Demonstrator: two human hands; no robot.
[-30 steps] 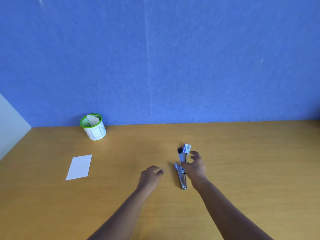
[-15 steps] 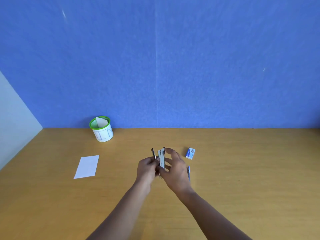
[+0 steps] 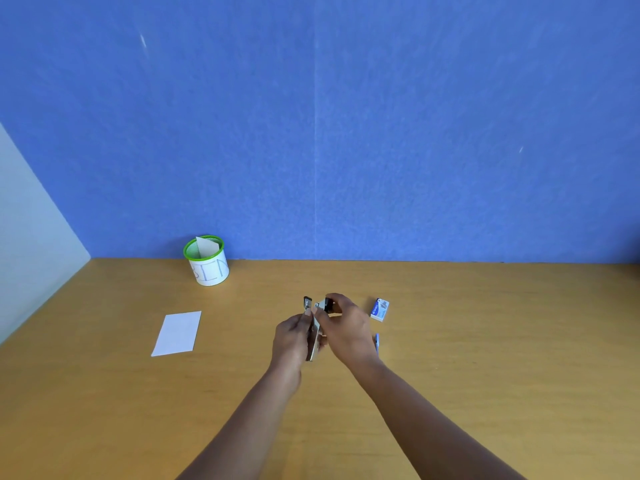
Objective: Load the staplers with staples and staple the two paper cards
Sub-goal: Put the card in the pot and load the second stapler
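Your left grip (image 3: 292,341) is curled round the lower half of the silver stapler (image 3: 314,342), and you hold it between both hands, raised off the worktop (image 3: 485,358). Your right grip (image 3: 346,330) is clamped on the stapler's upper arm near its black tip, thumb and fingers pinching it. The stapler is hinged apart. One black-tipped arm stands just left of your right fingertips and the other sits between them.

Just right of your right grip, near it but apart, the small blue-and-white box of staples (image 3: 380,309) lies on the worktop. A thin blue tool (image 3: 377,341) shows at the outer edge of that hand; most of it is hidden, so I cannot tell what kind it is.

Well to the left of your left grip a white paper card (image 3: 177,333) lies flat. Beyond it, against the blue wall (image 3: 415,133), stands a green-rimmed cup lettered BIN (image 3: 209,270) with a second card (image 3: 206,247) upright inside.
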